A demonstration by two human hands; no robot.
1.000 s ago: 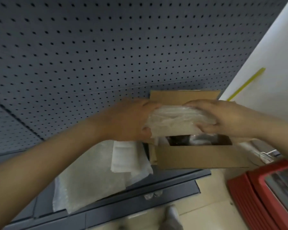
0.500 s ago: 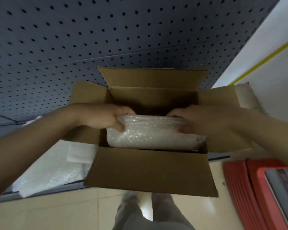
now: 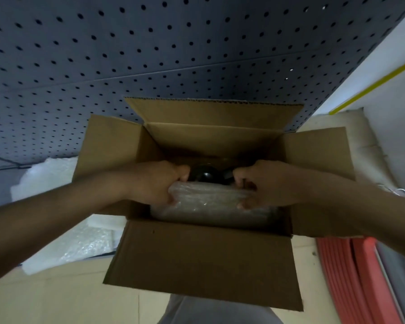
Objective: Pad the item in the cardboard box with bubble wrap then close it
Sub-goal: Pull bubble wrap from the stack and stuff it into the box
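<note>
An open brown cardboard box fills the middle of the head view, all its flaps spread outward. Inside, against the near wall, lies a folded wad of bubble wrap. My left hand grips its left end and my right hand grips its right end, both reaching down into the box. Behind the wrap, a dark round item shows between my hands; most of it is hidden in shadow.
More bubble wrap sheets lie left of the box on a grey shelf. A dark pegboard wall rises behind. Red plastic crates stand at the lower right on a beige floor. A white wall with a yellow stripe is at right.
Both hands have pushed the bubble wrap wad deeper into the box along the near wall. The dark item behind it has come into view.
</note>
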